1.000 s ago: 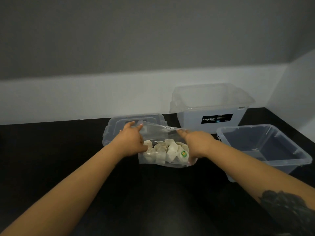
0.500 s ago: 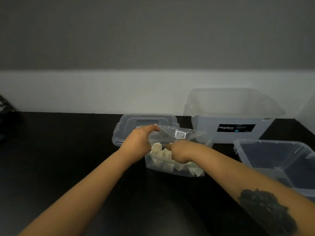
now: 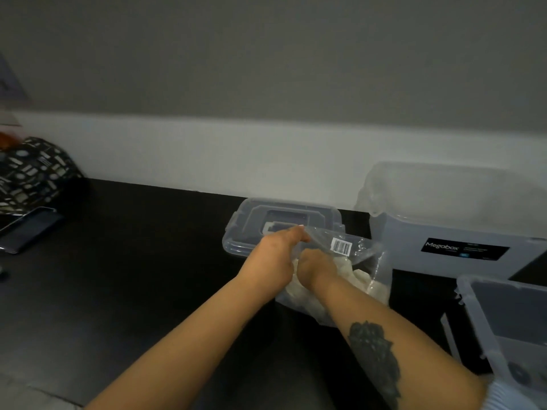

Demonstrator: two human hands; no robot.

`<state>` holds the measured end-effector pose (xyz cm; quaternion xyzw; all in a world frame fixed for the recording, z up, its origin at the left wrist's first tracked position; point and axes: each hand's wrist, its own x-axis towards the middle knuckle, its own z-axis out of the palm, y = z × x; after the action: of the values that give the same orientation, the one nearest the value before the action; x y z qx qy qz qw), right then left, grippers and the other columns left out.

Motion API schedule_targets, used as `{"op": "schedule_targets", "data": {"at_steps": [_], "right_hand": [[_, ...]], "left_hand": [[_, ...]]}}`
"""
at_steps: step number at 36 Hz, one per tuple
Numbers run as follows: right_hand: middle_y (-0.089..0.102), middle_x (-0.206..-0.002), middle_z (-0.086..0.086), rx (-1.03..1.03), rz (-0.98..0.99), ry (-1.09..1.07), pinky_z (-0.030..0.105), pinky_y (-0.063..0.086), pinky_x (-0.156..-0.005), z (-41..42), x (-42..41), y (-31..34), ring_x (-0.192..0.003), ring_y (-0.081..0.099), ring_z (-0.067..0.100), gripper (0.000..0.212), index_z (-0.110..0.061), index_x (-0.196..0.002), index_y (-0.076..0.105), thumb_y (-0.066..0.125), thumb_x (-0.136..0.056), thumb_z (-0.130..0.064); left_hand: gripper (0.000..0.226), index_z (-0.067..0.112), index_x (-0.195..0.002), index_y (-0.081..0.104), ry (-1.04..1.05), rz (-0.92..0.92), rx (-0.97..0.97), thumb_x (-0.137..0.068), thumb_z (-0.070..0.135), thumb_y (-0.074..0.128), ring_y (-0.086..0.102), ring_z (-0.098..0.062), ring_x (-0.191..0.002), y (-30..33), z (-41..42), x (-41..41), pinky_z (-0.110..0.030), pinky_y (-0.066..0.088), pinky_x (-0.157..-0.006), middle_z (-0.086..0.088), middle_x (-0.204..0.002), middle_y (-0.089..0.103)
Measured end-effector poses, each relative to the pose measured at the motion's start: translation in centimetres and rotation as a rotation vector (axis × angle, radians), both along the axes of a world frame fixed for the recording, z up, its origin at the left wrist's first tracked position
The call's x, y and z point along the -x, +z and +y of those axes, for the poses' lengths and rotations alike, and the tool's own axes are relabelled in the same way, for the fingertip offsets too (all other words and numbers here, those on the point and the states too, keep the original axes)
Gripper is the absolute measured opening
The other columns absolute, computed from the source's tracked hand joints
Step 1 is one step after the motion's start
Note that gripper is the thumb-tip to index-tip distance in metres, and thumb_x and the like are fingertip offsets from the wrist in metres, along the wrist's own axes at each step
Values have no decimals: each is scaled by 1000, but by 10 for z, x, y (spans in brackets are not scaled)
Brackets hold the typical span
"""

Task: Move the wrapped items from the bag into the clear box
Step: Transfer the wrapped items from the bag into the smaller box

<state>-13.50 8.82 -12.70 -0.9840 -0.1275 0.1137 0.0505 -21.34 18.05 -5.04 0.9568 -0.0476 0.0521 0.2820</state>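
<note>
A clear plastic bag (image 3: pixel 359 261) with a barcode sticker lies on the black table, holding several pale wrapped items (image 3: pixel 376 288). My left hand (image 3: pixel 270 261) pinches the bag's upper edge and holds the mouth up. My right hand (image 3: pixel 315 267) reaches inside the bag among the wrapped items; its fingers are hidden, so I cannot tell whether they hold one. A clear box (image 3: pixel 503 318) stands open at the right, its edge cut off by the frame.
A tall translucent Megabox bin (image 3: pixel 444 220) stands at the back right. A clear lid (image 3: pixel 254 229) lies behind the bag. At the far left are a patterned pouch (image 3: pixel 32 170) and a dark phone (image 3: pixel 26 229).
My right hand left the bag's right edge and pushed into the bag's mouth. My left hand kept its grip on the upper edge. My view swung left.
</note>
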Motion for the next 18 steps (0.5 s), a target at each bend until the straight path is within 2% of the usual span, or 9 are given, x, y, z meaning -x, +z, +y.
{"op": "schedule_targets", "data": {"at_steps": [5, 10, 12, 15, 18], "right_hand": [[62, -122, 11, -167, 28, -72, 32, 45, -93, 5, -2, -13, -115, 58, 25, 30, -6, -120, 58, 41, -99, -17], [68, -108, 9, -194, 1, -66, 31, 49, -82, 5, -3, -13, -102, 64, 24, 23, -9, -107, 64, 45, -96, -15], [70, -104, 8, -187, -19, -40, 30, 49, -78, 4, -3, -9, -98, 66, 23, 21, -10, -103, 66, 49, -95, -16], [70, -102, 7, -202, -28, 7, 31, 51, -80, -4, -3, 2, -97, 67, 23, 17, -12, -101, 67, 59, -92, -22], [69, -94, 8, -289, 5, 14, 33, 51, -79, -16, -1, 13, -91, 65, 24, 14, -11, -89, 68, 66, -87, -24]], "left_hand": [[46, 25, -124, 53, -4, -39, -3, -87, -3, 52, 60, -12, -105, 0, -1, 2, -20, 50, -84, 2, -127, 57], [49, 23, -122, 55, -4, -39, -37, -84, -7, 51, 54, -12, -118, 3, 3, 3, -26, 49, -95, 4, -131, 54], [49, 23, -120, 56, 16, -20, -48, -83, -9, 51, 53, -13, -119, 5, 5, 2, -29, 49, -95, 3, -132, 54], [44, 23, -116, 58, 41, -3, -84, -83, -5, 53, 52, -16, -120, 9, 5, -1, -34, 50, -95, 3, -134, 52], [44, 28, -116, 57, 60, -20, -148, -83, 0, 56, 49, -12, -119, 8, 6, -5, -31, 51, -88, 7, -133, 51]]}}
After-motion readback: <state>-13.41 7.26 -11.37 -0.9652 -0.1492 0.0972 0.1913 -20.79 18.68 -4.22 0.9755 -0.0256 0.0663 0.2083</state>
